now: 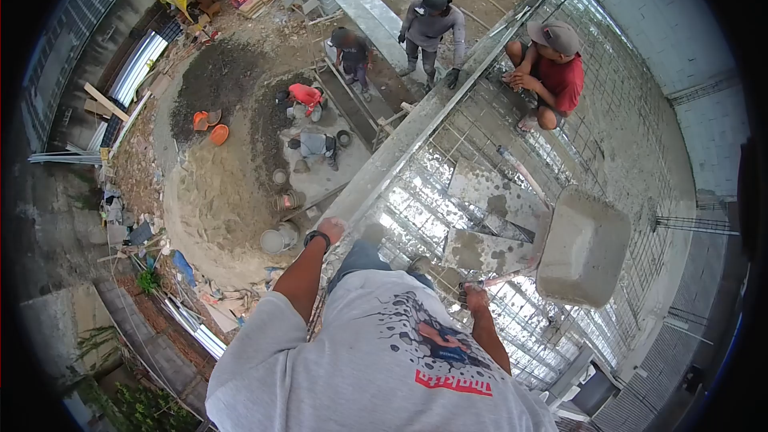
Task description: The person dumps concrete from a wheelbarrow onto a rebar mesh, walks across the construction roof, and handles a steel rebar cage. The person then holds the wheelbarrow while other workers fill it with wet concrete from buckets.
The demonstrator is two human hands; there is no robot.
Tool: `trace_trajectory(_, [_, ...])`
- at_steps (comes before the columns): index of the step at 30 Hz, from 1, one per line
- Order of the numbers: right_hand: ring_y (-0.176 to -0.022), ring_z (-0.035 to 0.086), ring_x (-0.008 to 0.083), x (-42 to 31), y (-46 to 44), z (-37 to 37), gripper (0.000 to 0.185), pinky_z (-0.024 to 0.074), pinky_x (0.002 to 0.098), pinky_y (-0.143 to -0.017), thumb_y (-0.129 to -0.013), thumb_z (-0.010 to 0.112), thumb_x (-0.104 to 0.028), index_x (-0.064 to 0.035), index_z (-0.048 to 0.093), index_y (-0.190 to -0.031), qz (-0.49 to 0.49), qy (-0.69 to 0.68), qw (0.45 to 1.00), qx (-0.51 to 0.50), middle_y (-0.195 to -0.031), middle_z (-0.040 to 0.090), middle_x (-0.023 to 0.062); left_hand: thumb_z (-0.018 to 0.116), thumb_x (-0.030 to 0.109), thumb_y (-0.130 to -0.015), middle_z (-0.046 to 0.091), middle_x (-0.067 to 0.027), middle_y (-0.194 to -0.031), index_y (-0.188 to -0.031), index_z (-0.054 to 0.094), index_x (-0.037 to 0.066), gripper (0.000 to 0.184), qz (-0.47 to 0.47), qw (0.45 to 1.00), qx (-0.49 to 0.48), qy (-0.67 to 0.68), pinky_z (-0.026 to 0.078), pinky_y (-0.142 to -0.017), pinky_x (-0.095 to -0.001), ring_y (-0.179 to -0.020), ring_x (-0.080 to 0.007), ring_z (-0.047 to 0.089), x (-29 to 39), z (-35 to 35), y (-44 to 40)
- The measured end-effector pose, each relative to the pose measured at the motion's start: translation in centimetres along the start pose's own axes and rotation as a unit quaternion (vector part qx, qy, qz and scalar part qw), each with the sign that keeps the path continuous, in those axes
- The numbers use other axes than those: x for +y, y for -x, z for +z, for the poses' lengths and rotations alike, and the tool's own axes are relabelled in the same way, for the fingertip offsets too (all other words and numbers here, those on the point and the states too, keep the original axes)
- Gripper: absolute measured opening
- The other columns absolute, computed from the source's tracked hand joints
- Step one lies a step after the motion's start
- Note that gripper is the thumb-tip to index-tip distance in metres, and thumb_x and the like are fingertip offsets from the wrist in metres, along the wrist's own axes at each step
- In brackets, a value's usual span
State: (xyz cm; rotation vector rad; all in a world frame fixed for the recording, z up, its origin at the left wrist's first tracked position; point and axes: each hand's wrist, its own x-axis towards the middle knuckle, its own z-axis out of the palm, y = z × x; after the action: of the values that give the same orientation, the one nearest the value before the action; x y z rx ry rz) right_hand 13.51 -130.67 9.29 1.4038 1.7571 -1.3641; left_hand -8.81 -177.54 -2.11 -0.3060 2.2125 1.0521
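Observation:
My left hand (330, 230), with a dark watch at the wrist, is on the edge of the concrete ledge (384, 162), its fingers curled over it. To the right, my right hand (476, 298) is closed around one handle of a wheelbarrow (584, 246). The barrow's tray is coated in grey cement and looks bare inside. Its other handle (522, 170) points away from me. Beneath the handles lie cement-stained boards (484, 252) on a rebar mesh (448, 148).
A person in a red shirt (562, 80) squats on the mesh. Beyond the ledge, another person (432, 28) stands, a gloved hand on it. Lower down, several people work by a sand heap (210, 208), buckets (280, 238) and orange tubs (219, 135). The ledge borders a drop.

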Motion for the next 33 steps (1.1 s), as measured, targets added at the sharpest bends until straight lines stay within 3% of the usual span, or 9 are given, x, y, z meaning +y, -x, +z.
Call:
trace_trajectory(5, [-0.068, 0.066, 0.0211, 0.3, -1.1, 0.9, 0.028, 0.0524, 0.0359, -0.057, -0.091, 0.059, -0.03, -0.0034, 0.064, -0.1, 0.0, -0.02, 1.0, 0.009, -0.083, 0.067, 0.0079, 0.062, 0.017, -0.078, 0.07, -0.0065, -0.086, -0.099, 0.07, 0.007, 0.025, 0.029, 0.999, -0.026, 0.038, 0.05, -0.071, -0.0286, -0.076, -0.0142, 0.064, 0.4, -1.0, 0.4])
trace_trajectory(11, [-0.067, 0.063, 0.0201, -1.4, -1.3, 1.3, 0.029, 0.0506, 0.0351, -0.057, -0.091, 0.059, -0.031, -0.0026, 0.063, -0.096, -0.029, -0.007, 0.999, 0.024, -0.083, 0.066, 0.0087, 0.063, 0.019, -0.074, 0.071, -0.007, -0.082, -0.093, 0.071, 0.007, 0.024, -0.05, 0.998, -0.037, 0.029, 0.051, -0.071, -0.0296, -0.074, -0.0168, 0.066, 0.2, -1.1, 2.1])
trace_trajectory(18, [-0.068, 0.064, 0.0196, -4.7, 0.2, 1.8, 0.028, 0.0507, 0.0345, -0.055, -0.09, 0.06, -0.03, -0.0035, 0.062, -0.097, -0.002, 0.01, 1.0, -0.02, -0.082, 0.066, 0.0074, 0.065, 0.026, -0.071, 0.069, -0.0058, -0.073, -0.089, 0.071, 0.008, 0.026, -0.086, 0.987, -0.032, 0.13, 0.051, -0.067, -0.0294, -0.069, -0.0157, 0.066, -3.3, -0.1, 0.9])
trace_trajectory(22, [-0.065, 0.064, 0.0187, -5.9, 0.1, 1.9, 0.027, 0.0496, 0.0345, -0.054, -0.089, 0.06, -0.031, -0.0039, 0.064, -0.094, -0.024, 0.082, 0.996, -0.006, -0.081, 0.066, 0.0067, 0.068, 0.028, -0.071, 0.071, -0.0083, -0.079, -0.085, 0.072, 0.009, 0.024, -0.114, 0.983, -0.019, 0.144, 0.051, -0.073, -0.0298, -0.075, -0.0184, 0.067, -4.3, 0.3, -0.3])
trace_trajectory(26, [-0.066, 0.063, 0.0177, -7.8, -0.5, 2.3, 0.03, 0.0491, 0.0346, -0.053, -0.089, 0.061, -0.033, -0.0035, 0.064, -0.095, -0.055, 0.059, 0.997, -0.013, -0.081, 0.066, 0.007, 0.072, 0.034, -0.071, 0.071, -0.0118, -0.088, -0.088, 0.073, 0.009, 0.031, -0.084, 0.992, 0.012, 0.098, 0.051, -0.078, -0.0317, -0.083, -0.022, 0.068, -7.0, 0.8, -1.6])
trace_trajectory(33, [-0.072, 0.064, 0.0194, -10.0, -1.4, 2.8, 0.034, 0.0498, 0.0349, -0.055, -0.09, 0.06, -0.035, -0.0023, 0.061, -0.097, -0.079, 0.061, 0.995, -0.027, -0.085, 0.066, 0.0088, 0.073, 0.034, -0.071, 0.071, -0.0132, -0.086, -0.089, 0.073, 0.009, 0.031, -0.129, 0.986, 0.01, 0.101, 0.052, -0.076, -0.0331, -0.08, -0.023, 0.068, -3.3, -1.3, 1.4])
